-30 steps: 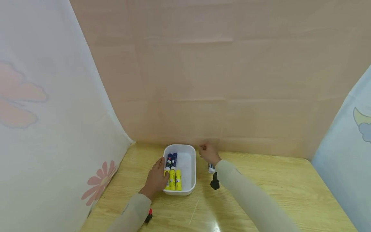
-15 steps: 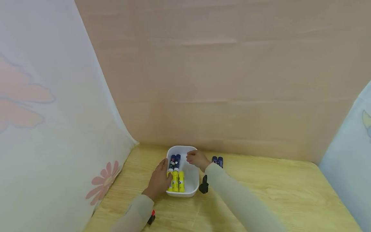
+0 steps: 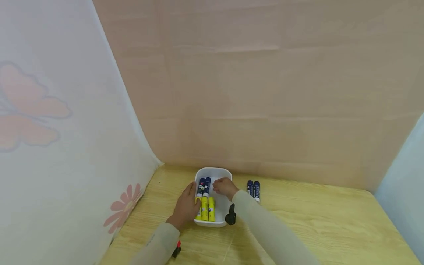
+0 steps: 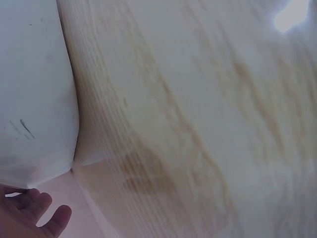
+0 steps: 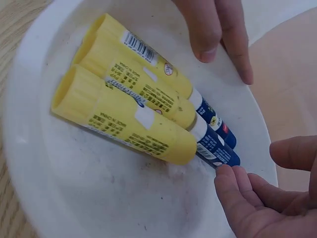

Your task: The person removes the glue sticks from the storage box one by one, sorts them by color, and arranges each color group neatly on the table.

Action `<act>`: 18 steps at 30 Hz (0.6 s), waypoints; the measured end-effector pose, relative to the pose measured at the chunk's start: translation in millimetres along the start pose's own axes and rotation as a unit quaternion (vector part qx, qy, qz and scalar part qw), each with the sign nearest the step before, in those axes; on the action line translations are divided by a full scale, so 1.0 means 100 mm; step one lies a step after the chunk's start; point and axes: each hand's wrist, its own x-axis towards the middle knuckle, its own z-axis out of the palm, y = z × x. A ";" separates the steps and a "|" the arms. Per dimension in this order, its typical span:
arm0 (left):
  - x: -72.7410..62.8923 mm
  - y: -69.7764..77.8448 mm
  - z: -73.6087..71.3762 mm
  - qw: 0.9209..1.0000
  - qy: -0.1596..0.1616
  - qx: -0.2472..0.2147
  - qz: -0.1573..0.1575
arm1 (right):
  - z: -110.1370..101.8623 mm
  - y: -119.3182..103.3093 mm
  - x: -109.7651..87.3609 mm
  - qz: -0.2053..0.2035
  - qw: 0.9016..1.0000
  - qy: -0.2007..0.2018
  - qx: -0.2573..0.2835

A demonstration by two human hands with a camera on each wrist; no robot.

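Observation:
In the head view a white plastic tray [image 3: 222, 217] holds three yellow glue sticks [image 3: 211, 209] in front and two dark blue glue sticks [image 3: 207, 186] behind them. My left hand [image 3: 186, 209] grips the tray's left rim, thumb inside above the leftmost yellow stick and other fingers outside. In the left wrist view, fingers [image 4: 58, 220] show by the tray's outer wall. My right hand [image 3: 225, 187] is over the right part of the tray. The right wrist view shows its fingertips [image 5: 225, 173] at a blue stick's end, touching or very close, thumb apart, holding nothing.
Two more dark blue glue sticks [image 3: 253, 189] lie side by side on the wood-grain table [image 3: 308, 217], right of the tray. A brown sheet [image 3: 251, 140] rises along the back. Printed white cloth [image 3: 129, 154] hangs at the left, close to the left arm.
My right hand has moved left from beside the tray to over it, uncovering the two blue glue sticks on the table. The left hand stays on the rim. The head view has shifted slightly.

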 end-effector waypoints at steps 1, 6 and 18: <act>0.00 0.00 0.00 1.000 0.001 0.002 0.004 | 0.01 0.00 0.00 -0.001 1.000 -0.002 -0.001; -0.01 -0.01 0.01 1.000 0.006 0.015 0.016 | 0.05 0.00 -0.03 -0.007 1.000 -0.007 0.002; -0.03 0.04 -0.01 1.000 0.007 0.029 0.005 | 0.10 -0.03 -0.03 0.005 0.998 -0.009 0.057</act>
